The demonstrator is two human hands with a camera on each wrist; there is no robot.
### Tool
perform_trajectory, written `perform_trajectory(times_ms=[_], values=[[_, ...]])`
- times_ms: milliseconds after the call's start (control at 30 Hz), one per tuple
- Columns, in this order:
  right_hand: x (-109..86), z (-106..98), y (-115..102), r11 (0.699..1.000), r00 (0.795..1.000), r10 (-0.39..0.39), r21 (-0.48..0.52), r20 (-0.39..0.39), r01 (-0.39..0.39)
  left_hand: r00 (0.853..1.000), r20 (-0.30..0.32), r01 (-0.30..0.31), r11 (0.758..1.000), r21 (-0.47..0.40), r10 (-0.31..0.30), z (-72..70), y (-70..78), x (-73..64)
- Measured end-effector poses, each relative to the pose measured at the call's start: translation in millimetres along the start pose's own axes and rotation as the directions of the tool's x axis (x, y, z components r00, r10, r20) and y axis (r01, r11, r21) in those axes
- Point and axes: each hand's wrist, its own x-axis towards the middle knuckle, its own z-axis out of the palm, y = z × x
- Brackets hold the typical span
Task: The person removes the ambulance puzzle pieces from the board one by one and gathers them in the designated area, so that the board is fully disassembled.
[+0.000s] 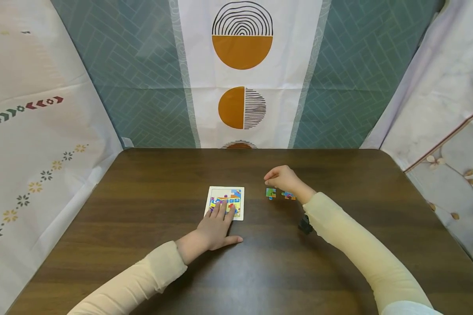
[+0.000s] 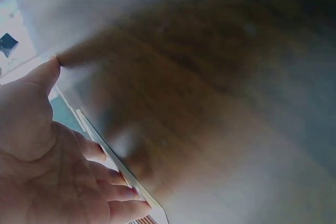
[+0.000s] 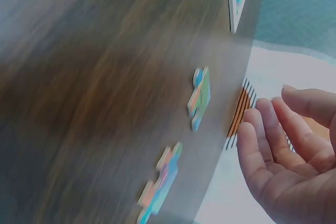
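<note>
A jigsaw puzzle tray [image 1: 242, 205] with a white rim lies on the brown table, colourful pieces filling part of it. My left hand [image 1: 214, 231] rests flat on its lower part, fingers straight and thumb out to the side. In the left wrist view the fingertips touch the tray [image 2: 119, 167]. Above the table, right of the tray, hovers my right hand [image 1: 284, 178], fingers loosely bent and nothing between them. Close by lie two loose pieces: a green puzzle piece [image 1: 270, 192] and a blue-and-pink puzzle piece [image 1: 289, 195].
A small black object [image 1: 305, 224] shows beside the right sleeve. The wooden table [image 1: 173, 170] ends at a patterned cloth [image 1: 146, 87] at the back. Light cloths hang along the left and right sides.
</note>
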Motion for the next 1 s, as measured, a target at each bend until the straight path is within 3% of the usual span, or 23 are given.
perform_trajectory(times_ms=[633,1000], values=[[20.7,46,-23,0.990,0.988,-0.128,-0.057,0.084,0.133,1.000,0.026,0.013,1.000,0.015,-0.013,-1.5,-0.6,4.3],[29.5,67,-29,0.986,0.989,-0.109,-0.111,0.100,0.120,0.999,0.032,0.021,1.000,0.006,-0.021,-0.2,-0.5,3.3]])
